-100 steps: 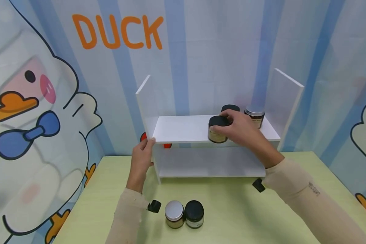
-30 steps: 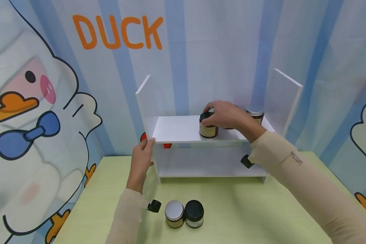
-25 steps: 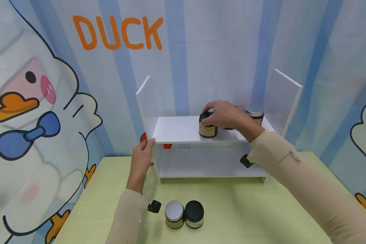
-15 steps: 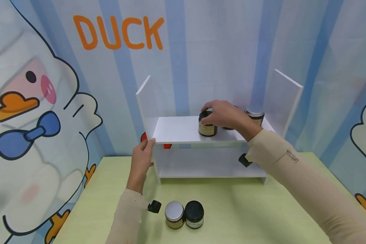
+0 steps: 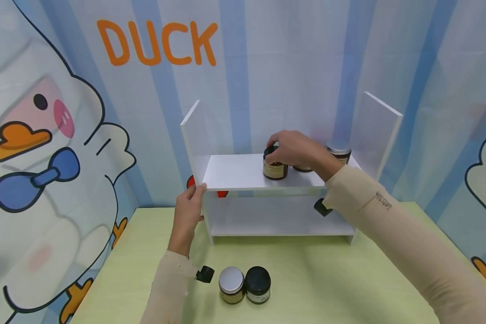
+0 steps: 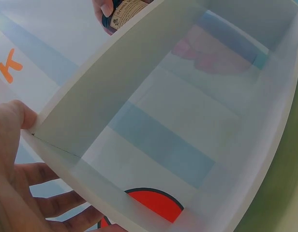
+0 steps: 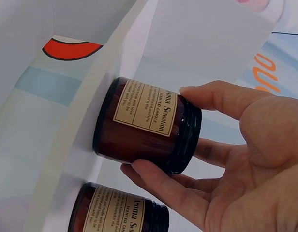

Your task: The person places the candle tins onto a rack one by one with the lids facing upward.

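My right hand (image 5: 293, 148) grips an amber scented candle jar (image 7: 144, 118) by its black lid, thumb on one side and fingers on the other. The jar stands upright on the upper board of a white two-tier shelf (image 5: 239, 173), near its middle. A second dark-lidded candle jar (image 7: 115, 210) is just right of it, partly behind my hand in the head view. Farther right is a silver-lidded jar (image 5: 339, 152). My left hand (image 5: 186, 216) holds the shelf's left side panel, its thumb (image 6: 24, 115) on the front edge and fingers round the outside.
On the green table (image 5: 291, 274), in front of the shelf, a silver-lidded jar (image 5: 231, 284) and a black-lidded jar (image 5: 258, 284) stand side by side. The shelf's side panels (image 5: 378, 135) rise above its upper board. A duck-print curtain hangs behind.
My right hand has moved the candle jar left and back from the upper board's front edge, with slight creeping in the last second. My left hand has stayed in place.
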A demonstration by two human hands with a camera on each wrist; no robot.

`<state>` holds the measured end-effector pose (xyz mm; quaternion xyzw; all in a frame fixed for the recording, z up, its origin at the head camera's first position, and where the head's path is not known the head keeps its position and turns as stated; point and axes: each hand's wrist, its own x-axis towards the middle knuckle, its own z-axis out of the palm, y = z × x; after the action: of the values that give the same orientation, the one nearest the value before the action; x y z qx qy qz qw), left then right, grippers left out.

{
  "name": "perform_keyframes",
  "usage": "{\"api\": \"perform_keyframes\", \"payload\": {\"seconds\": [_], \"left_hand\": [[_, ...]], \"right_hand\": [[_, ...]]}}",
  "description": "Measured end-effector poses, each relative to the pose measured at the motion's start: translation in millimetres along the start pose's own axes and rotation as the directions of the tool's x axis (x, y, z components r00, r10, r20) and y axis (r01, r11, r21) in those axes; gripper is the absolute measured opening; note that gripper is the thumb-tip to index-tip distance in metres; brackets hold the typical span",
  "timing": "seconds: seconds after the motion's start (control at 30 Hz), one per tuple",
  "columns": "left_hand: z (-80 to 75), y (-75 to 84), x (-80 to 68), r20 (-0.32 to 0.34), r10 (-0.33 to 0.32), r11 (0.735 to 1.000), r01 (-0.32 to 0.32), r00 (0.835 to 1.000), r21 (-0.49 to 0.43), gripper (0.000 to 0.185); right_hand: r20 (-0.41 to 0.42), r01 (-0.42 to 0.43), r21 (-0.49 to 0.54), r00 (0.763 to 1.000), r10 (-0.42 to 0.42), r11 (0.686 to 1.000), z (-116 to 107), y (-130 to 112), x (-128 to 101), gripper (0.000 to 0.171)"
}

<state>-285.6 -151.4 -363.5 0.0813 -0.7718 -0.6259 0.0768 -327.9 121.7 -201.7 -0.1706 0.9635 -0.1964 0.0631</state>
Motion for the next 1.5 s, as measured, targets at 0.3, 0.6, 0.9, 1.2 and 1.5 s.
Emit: {"api": "perform_keyframes", "payload": {"seconds": [0.3, 0.6, 0.9, 1.2, 1.5], "left_hand": [[0.0, 1.2, -0.9, -0.002, -0.003, 1.000, 0.003, 1.000, -0.004, 0.070], [0.5, 1.3, -1.0, -0.001, -0.009, 1.000, 0.009, 1.000, 0.001, 0.069], [-1.0, -0.7, -2.1, 0.012, 0.020, 1.000, -0.020, 1.000, -0.016, 0.067], [-0.7, -1.4, -1.6, 0.012, 0.024, 1.000, -0.024, 1.000, -0.014, 0.068], [-0.8, -2.3, -0.5, 0.011, 0.025, 1.000, -0.025, 1.000, -0.016, 0.067]], "right_hand": [[0.020, -0.030, -0.029, 0.999, 0.031, 0.999, -3.9, -4.6, 4.1, 0.050], [0.015, -0.027, -0.031, 1.000, 0.028, 0.999, -4.0, -3.0, 9.2, 0.051], [0.017, -0.026, -0.023, 1.000, 0.026, 0.999, -3.8, -3.5, 12.7, 0.053], [0.041, -0.063, 0.011, 0.997, 0.062, 0.998, -2.9, -5.4, 15.3, 0.056], [0.043, -0.055, -0.006, 0.998, 0.055, 0.998, -3.8, -6.3, 16.0, 0.057]]}}
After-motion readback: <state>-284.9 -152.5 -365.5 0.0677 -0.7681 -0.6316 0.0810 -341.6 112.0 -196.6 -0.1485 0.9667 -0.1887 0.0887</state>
